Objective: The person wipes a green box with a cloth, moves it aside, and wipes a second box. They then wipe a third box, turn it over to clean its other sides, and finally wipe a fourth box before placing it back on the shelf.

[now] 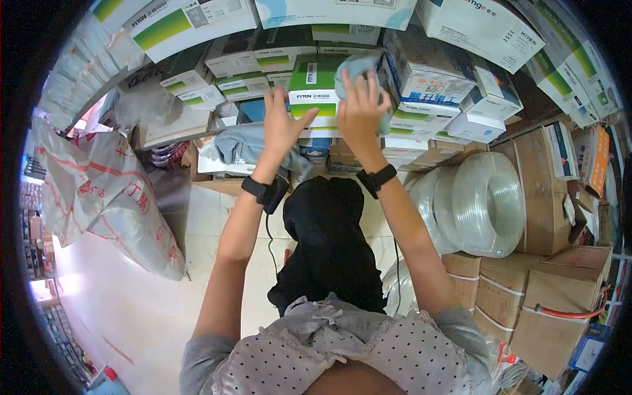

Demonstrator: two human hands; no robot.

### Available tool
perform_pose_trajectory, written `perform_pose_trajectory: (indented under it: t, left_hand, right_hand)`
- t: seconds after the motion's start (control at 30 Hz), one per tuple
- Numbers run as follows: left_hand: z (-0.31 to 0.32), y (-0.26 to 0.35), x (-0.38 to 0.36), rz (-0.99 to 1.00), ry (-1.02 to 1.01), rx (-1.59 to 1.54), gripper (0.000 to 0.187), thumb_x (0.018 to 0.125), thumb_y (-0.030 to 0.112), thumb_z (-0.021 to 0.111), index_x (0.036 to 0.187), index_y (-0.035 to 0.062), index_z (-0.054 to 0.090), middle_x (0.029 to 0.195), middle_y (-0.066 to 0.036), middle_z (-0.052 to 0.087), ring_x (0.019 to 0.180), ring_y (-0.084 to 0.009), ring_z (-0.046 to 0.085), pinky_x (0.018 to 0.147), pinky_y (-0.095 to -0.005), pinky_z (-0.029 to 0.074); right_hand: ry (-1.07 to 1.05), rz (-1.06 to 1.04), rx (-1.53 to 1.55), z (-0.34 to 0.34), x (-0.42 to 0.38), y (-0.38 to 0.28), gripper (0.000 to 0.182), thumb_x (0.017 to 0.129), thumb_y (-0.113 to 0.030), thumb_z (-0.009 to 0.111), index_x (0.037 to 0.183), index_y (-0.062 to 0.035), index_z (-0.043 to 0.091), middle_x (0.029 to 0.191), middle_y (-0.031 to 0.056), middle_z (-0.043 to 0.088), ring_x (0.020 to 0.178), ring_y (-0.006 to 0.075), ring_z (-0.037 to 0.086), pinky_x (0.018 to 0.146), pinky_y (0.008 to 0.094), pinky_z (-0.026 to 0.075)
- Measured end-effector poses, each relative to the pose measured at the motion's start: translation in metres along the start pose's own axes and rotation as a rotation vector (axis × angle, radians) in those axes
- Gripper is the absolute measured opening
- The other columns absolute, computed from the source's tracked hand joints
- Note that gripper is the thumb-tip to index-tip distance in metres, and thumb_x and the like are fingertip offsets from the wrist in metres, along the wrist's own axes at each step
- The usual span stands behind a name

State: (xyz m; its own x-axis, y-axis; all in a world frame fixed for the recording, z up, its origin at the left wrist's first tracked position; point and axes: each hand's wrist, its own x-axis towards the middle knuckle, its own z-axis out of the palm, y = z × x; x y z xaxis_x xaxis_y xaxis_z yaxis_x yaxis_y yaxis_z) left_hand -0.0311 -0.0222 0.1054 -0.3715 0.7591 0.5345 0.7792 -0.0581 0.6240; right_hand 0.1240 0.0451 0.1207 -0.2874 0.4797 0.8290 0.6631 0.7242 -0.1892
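Crumpled pale-blue cloth (359, 69) against green-and-white shelf box (315, 92)

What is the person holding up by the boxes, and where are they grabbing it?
The right hand presses a blue-grey cloth against a green-and-white box, gripping its lower part. The left hand is open, holding nothing.
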Motion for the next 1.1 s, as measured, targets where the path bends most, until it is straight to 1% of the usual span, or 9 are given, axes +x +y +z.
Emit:
perform_pose_trajectory:
  t: [0.07,0.27,0.4,0.57,0.77,0.9,0.93,1.03,1.1]
  left_hand:
    - [0.002,-0.006,-0.004,0.059,0.031,0.047,0.056,0.062,0.028,0.077,0.096,-0.0030,0.046,0.106,-0.021,0.045,0.100,-0.0368,0.043,0.084,-0.0412,0.038]
    - [-0.009,-0.011,-0.003,0.247,0.040,0.209,0.044,0.062,0.016,0.070,0.098,-0.0013,0.050,0.120,-0.024,0.041,0.111,-0.0434,0.036,0.096,-0.0479,0.029]
    - [-0.026,-0.031,0.011,0.290,0.019,0.228,0.034,0.066,0.012,0.065,0.097,0.0016,0.053,0.123,-0.020,0.043,0.117,-0.0397,0.035,0.099,-0.0451,0.027]
    - [-0.044,0.023,0.030,0.192,0.095,-0.054,0.028,0.073,0.009,0.059,0.099,0.0031,0.052,0.113,-0.018,0.052,0.109,-0.0348,0.046,0.093,-0.0405,0.036]
    - [0.007,0.050,0.033,0.550,-0.179,0.051,0.029,0.083,0.022,0.052,0.104,0.0025,0.051,0.107,-0.017,0.053,0.102,-0.0342,0.049,0.091,-0.0425,0.037]
    - [0.021,0.065,0.032,0.561,-0.175,0.125,0.041,0.080,0.032,0.056,0.109,0.0033,0.051,0.103,-0.017,0.053,0.096,-0.0330,0.052,0.091,-0.0455,0.036]
    - [0.018,0.069,0.031,0.568,-0.174,0.185,0.045,0.079,0.035,0.058,0.110,0.0039,0.051,0.102,-0.017,0.054,0.094,-0.0325,0.052,0.090,-0.0456,0.036]
    - [0.019,0.067,0.035,0.615,-0.127,0.274,0.055,0.073,0.040,0.063,0.115,0.0070,0.051,0.098,-0.016,0.054,0.091,-0.0312,0.054,0.090,-0.0463,0.037]
    - [0.023,0.067,0.036,0.615,-0.118,0.298,0.057,0.069,0.040,0.066,0.115,0.0089,0.052,0.095,-0.016,0.055,0.088,-0.0304,0.055,0.089,-0.0457,0.037]
  right_hand:
    - [0.124,-0.076,0.015,0.014,0.011,-0.007,0.030,0.068,-0.010,0.053,0.097,-0.0054,0.060,0.093,0.0121,0.057,0.105,0.0251,0.050,0.088,0.0386,0.034]
    - [-0.164,-0.149,0.268,0.054,0.027,-0.060,0.021,0.067,-0.017,0.055,0.085,-0.0053,0.058,0.086,0.0116,0.060,0.083,0.0247,0.056,0.080,0.0372,0.040]
    - [-0.172,-0.217,0.338,0.050,0.027,-0.054,0.028,0.067,-0.018,0.057,0.092,-0.0057,0.060,0.091,0.0129,0.060,0.091,0.0262,0.057,0.085,0.0381,0.041]
    - [-0.091,-0.243,0.338,0.020,0.018,-0.016,0.032,0.068,-0.014,0.056,0.099,-0.0055,0.060,0.099,0.0155,0.059,0.106,0.0295,0.052,0.096,0.0419,0.036]
    - [-0.061,-0.161,0.210,0.000,0.006,0.026,0.032,0.067,-0.016,0.058,0.096,-0.0044,0.059,0.099,0.0137,0.059,0.113,0.0305,0.047,0.101,0.0456,0.029]
    - [-0.177,-0.025,0.225,-0.023,0.007,0.028,0.053,0.067,-0.018,0.065,0.114,-0.0021,0.048,0.127,0.0272,0.037,0.121,0.0424,0.033,0.100,0.0500,0.026]
    - [-0.157,0.053,0.349,-0.022,0.002,0.034,0.067,0.065,-0.023,0.071,0.122,-0.0036,0.040,0.133,0.0319,0.023,0.120,0.0461,0.029,0.098,0.0508,0.025]
    - [-0.113,0.115,0.358,-0.038,-0.013,0.041,0.073,0.064,-0.025,0.073,0.124,-0.0040,0.038,0.133,0.0333,0.022,0.116,0.0451,0.032,0.097,0.0502,0.026]
    - [-0.142,0.166,0.331,-0.038,-0.026,0.039,0.069,0.064,-0.025,0.074,0.123,-0.0057,0.042,0.120,0.0226,0.041,0.107,0.0365,0.042,0.090,0.0436,0.035]
